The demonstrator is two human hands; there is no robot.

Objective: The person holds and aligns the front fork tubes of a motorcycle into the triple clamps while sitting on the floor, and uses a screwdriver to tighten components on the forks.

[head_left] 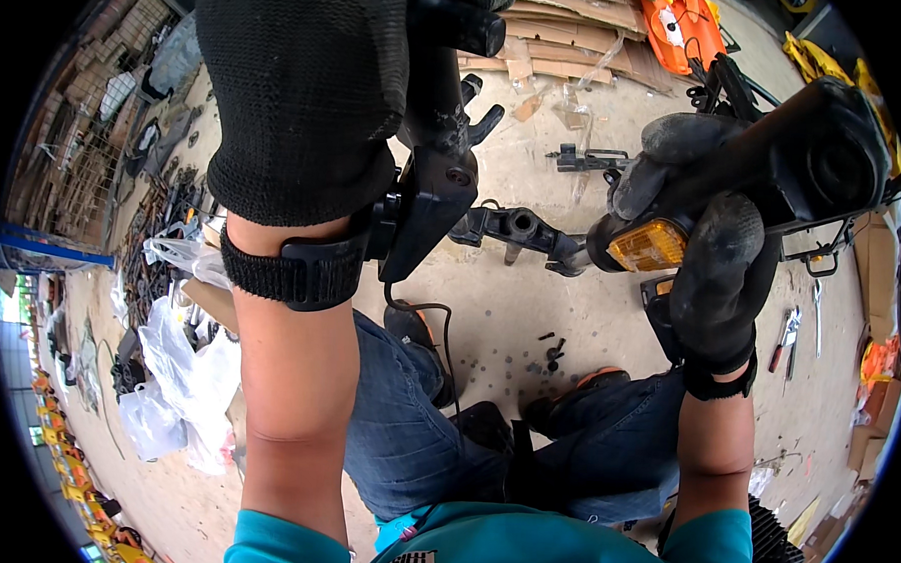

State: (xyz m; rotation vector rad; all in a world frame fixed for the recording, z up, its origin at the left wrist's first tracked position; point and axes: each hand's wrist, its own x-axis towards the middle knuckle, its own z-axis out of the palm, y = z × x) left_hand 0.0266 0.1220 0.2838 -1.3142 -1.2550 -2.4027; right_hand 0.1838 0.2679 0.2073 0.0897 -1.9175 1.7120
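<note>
My left hand [303, 103], in a black knit glove, is raised at the upper left beside a thick black tube [439, 97]. Its fingers are mostly hidden, so their grip does not show. A strap round that wrist carries a black box [433, 202] with a cable. My right hand [714, 261], also gloved, is closed round a bulky black housing [817, 145], thumb and fingers on opposite sides. An amber reflector [648, 246] sits on the housing's near end. Between my hands, a black bracket-like part [520, 226] shows above the floor.
Loose bolts [554, 355] lie on the concrete floor [514, 314] near my shoes. Red-handled pliers [786, 338] and a wrench [817, 319] lie at right. Flattened cardboard [568, 32] and an orange part [682, 32] are at the back. Plastic bags [184, 371] lie at left.
</note>
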